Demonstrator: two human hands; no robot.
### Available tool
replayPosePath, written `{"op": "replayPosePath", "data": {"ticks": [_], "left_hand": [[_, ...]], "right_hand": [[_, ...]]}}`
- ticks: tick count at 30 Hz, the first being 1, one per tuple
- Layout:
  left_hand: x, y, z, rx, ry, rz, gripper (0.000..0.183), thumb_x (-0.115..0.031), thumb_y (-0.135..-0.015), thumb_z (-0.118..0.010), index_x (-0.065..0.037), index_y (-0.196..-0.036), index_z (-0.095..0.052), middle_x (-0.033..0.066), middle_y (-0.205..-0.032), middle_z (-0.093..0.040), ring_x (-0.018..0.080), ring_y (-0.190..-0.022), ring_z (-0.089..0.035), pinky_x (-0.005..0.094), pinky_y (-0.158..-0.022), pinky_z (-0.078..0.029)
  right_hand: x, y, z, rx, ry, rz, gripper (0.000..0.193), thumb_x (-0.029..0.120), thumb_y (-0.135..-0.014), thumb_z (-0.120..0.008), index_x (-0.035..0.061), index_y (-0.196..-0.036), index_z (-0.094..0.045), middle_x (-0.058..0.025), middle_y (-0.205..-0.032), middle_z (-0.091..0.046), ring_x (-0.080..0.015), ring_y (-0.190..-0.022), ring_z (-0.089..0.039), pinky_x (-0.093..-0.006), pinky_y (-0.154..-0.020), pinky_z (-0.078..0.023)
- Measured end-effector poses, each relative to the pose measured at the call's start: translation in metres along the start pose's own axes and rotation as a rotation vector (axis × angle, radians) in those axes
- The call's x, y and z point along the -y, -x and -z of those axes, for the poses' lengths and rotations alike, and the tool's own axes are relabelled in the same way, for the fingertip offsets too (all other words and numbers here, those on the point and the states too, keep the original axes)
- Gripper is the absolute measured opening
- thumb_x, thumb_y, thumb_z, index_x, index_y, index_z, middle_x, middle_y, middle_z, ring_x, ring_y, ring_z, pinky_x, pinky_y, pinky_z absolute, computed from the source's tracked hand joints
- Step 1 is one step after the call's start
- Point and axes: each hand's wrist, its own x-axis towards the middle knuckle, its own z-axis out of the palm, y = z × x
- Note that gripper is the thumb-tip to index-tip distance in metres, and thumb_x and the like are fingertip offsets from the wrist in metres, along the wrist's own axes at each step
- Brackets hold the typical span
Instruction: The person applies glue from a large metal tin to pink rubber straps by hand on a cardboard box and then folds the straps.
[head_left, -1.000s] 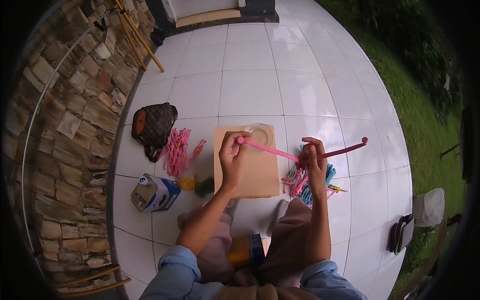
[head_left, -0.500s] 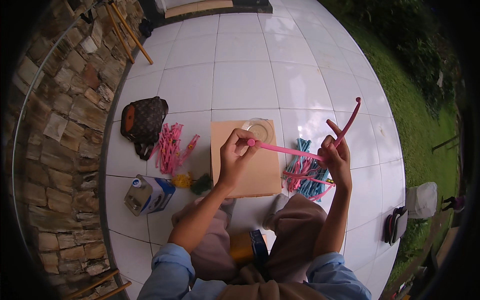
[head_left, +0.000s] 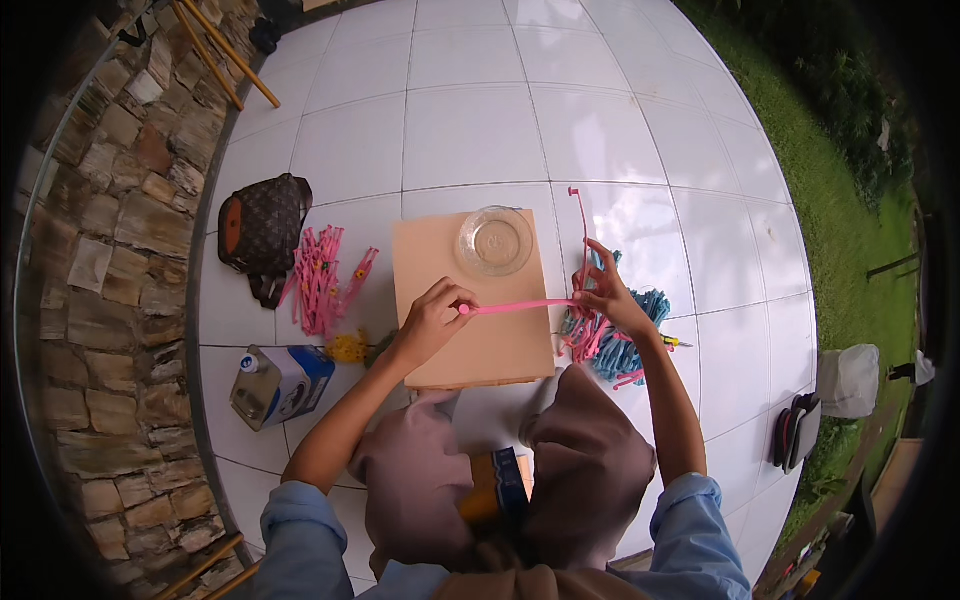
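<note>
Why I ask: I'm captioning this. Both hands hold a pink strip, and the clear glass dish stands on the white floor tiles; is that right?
Not quite: the head view shows the clear glass dish standing on the tan board, not on the white floor tiles. The left hand and right hand do hold a pink strip.

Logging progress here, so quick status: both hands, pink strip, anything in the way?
Left hand pinching end of pink strip; right hand gripping farther along. Strip spans between them over tan board. Glass dish on board beyond, clear of strip.
</note>
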Motion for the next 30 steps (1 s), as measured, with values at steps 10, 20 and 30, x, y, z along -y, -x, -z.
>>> {"op": "replayPosePath", "data": {"ticks": [10, 20, 30], "left_hand": [[0.045, 0.003, -0.03, -0.025, -0.251, 0.047, 0.031, 0.009, -0.074, -0.057, -0.009, -0.096, -0.067, 0.0081, -0.082, -0.045, 0.0199, -0.069, -0.054, 0.0318, -0.062, -0.048], [0.06, 0.007, -0.025, 0.052, -0.197, 0.05, 0.039, 0.01, -0.072, -0.053, -0.009, -0.102, -0.068, 0.0098, -0.086, -0.041, 0.0213, -0.077, -0.048, 0.0294, -0.069, -0.044], [0.061, 0.007, -0.03, 0.127, -0.219, 0.103, 0.042, 0.003, -0.07, -0.06, -0.013, -0.109, -0.066, 0.0066, -0.086, -0.038, 0.0193, -0.079, -0.045, 0.0259, -0.072, -0.042]], "right_hand": [[-0.06, -0.043, 0.018, -0.047, -0.037, 0.004, 0.073, -0.004, -0.081, -0.058, 0.0132, -0.135, -0.012, -0.0053, -0.086, -0.049, -0.0118, -0.07, -0.054, -0.0221, -0.053, -0.043], [-0.062, -0.053, 0.014, -0.02, -0.098, -0.062, 0.071, -0.003, -0.081, -0.059, 0.0127, -0.133, -0.013, -0.0047, -0.085, -0.051, -0.012, -0.071, -0.053, -0.023, -0.055, -0.043], [-0.066, -0.058, 0.016, -0.041, -0.12, -0.084, 0.075, 0.001, -0.08, -0.065, 0.0128, -0.134, -0.015, -0.0049, -0.084, -0.052, -0.0111, -0.072, -0.053, -0.0227, -0.056, -0.044]]}}
